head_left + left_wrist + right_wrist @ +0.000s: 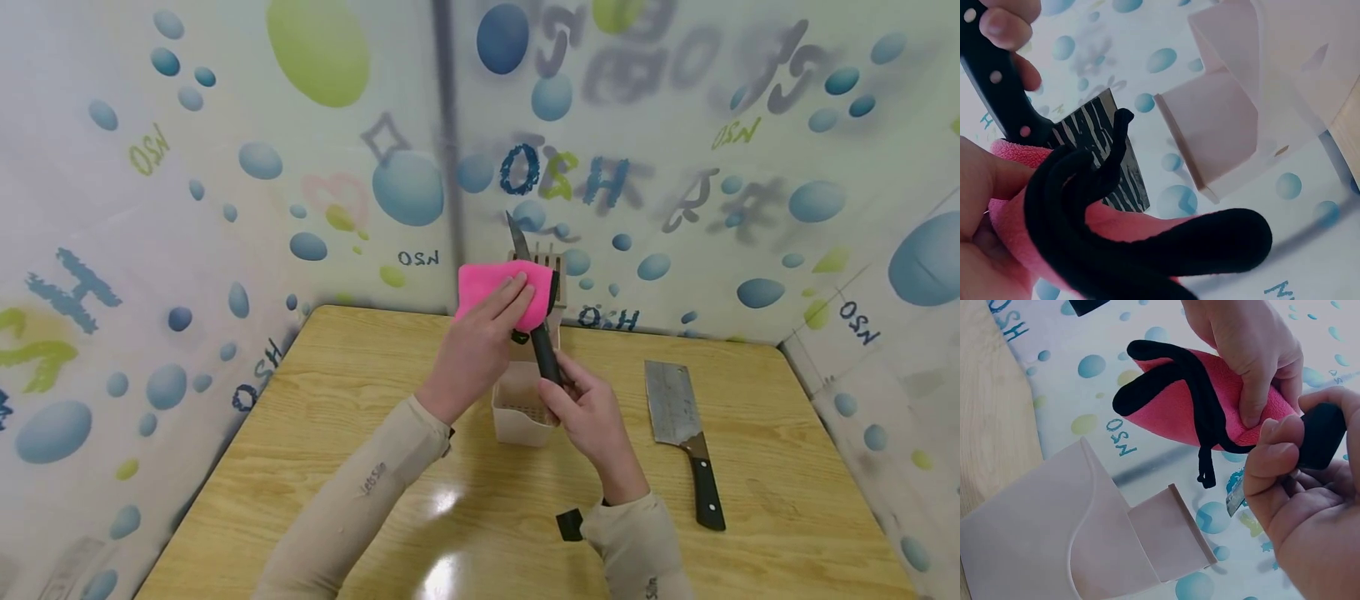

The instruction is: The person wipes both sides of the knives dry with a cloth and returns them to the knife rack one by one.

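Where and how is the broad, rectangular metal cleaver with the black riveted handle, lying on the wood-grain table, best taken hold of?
The cleaver is probably best taken around the middle of its handle, coming from the near right: the handle points nearward, while the wide blade lies farther away, its edge apparently facing left.

My head view looks forward and down across the light wood-grain counter point(360, 375), past its far edge to the bubble-printed white sheet point(637, 233). My left and right wrist views sit much closer, both tilted, facing that sheet; they share the black-trimmed plush pink cloth point(1166, 412) and pale pink plastic holder point(1022, 531).
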Available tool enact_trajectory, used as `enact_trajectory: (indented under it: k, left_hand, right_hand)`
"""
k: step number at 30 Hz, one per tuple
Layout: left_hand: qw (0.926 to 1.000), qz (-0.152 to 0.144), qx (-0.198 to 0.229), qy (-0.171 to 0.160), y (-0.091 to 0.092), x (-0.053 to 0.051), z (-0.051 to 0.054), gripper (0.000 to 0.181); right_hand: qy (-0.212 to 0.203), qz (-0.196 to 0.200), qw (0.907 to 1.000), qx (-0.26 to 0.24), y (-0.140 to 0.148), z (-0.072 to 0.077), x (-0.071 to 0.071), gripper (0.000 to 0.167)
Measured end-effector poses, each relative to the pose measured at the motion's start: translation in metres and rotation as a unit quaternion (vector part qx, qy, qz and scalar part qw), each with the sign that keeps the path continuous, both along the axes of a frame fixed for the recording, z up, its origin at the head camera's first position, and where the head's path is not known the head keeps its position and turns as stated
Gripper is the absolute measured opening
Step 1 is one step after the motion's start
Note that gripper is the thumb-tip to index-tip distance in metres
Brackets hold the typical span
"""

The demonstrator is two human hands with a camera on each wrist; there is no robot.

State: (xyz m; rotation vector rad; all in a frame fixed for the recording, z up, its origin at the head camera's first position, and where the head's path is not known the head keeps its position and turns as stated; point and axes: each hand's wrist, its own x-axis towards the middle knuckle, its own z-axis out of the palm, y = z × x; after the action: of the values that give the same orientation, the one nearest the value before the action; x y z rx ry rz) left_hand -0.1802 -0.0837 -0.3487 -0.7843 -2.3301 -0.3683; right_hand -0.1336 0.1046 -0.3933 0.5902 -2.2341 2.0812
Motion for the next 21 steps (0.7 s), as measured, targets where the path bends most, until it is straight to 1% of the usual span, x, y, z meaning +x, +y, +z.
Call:
enact_trajectory:
  k: [6,12,17,21]
  left_hand:
    - [0.9994,-0.001,0.034,0.002,-0.004,-0.008,0.0,0.055]
    - [0.9978,-0.005,0.065,0.008,-0.007,-0.015,0.003,0.048]
    - [0.9967,-0.01,0.08,0.007,-0.01,-0.02,0.005,0.048]
    - [0.996,-0.007,0.089,0.005,-0.013,-0.023,0.008,0.049]
  right_hand:
    - [0.009,0.02,0.9998,-0.003,0.001,-0.001,0.002,0.033]
    - [0.026,0.075,0.9961,-0.039,0.003,-0.004,0.002,0.021]
    - [0.033,0.117,0.9903,-0.067,0.006,-0.006,0.002,0.025]
    - [0.035,0.137,0.9868,-0.079,0.007,-0.006,0.003,0.026]
